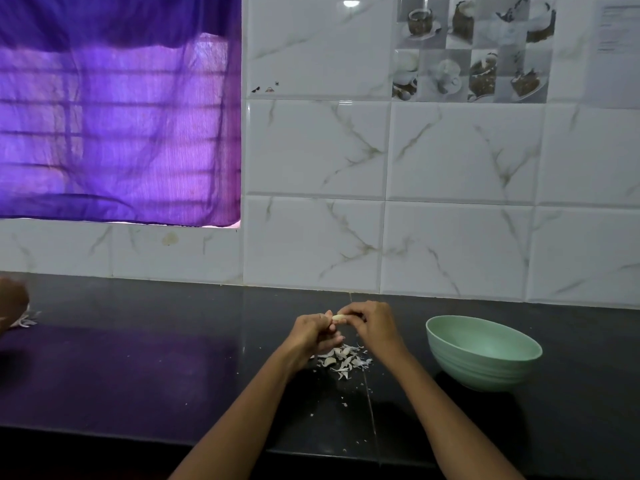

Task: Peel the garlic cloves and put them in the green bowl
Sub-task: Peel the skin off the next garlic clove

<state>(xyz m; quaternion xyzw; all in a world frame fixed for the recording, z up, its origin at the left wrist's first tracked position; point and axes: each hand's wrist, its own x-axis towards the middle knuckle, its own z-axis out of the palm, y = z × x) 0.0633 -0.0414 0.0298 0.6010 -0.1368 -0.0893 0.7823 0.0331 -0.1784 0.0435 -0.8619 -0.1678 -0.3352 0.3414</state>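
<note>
Both our hands pinch one small pale garlic clove (339, 317) above the black stone counter (138, 375): left hand (317, 332) and right hand (372, 323) curl onto its ends, over white papery skins (341, 360); the pale green ribbed bowl (483, 353) stands just right

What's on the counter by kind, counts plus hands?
Hands of the person peeling: 2, left hand and right hand, both pinching one garlic clove
Garlic clove in hand: 1
Green bowl: 1
Pile of garlic skins: 1
Another hand at the left edge: 1
Total: 6
</note>
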